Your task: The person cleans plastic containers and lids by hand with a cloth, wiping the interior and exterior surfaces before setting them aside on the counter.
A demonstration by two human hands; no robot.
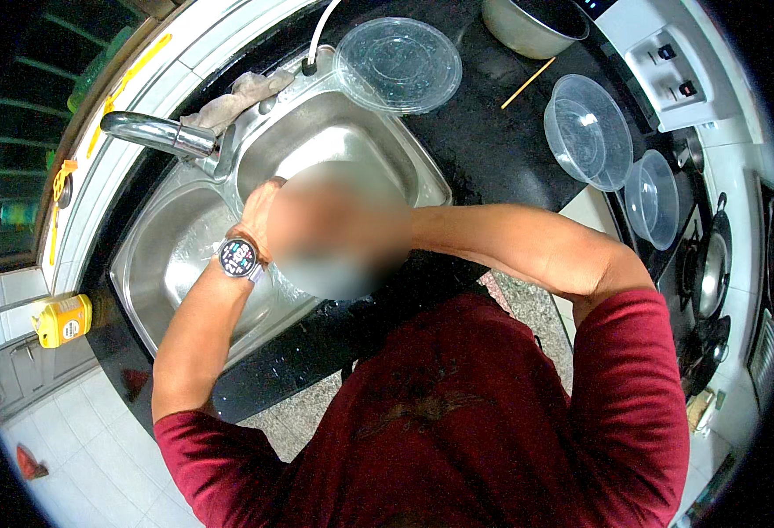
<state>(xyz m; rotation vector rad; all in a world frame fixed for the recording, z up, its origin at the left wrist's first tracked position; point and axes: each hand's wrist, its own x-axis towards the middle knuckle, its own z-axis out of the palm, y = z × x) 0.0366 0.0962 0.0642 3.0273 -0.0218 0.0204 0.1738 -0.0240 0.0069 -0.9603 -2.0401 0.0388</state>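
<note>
Both of my hands meet over the double steel sink, near the divider between its two basins. My left hand (259, 216), with a round dark-faced watch (237, 257) on the wrist, shows only its back and part of the knuckles. A round blurred patch covers its fingers. From the right, my right forearm (492, 236) reaches into that same patch, which hides the right hand. Whatever lies between the hands is too blurred to make out. Behind them is the far basin (334, 141); the left basin (185, 242) is wet.
A chrome faucet (163, 134) arches beside a grey cloth (237, 99). A clear round lid (397, 66) overlaps the sink's corner. Along the counter stand a metal pot (532, 31), a thin stick (528, 84) and two clear plastic bowls (587, 132). A yellow container (63, 320) stands left.
</note>
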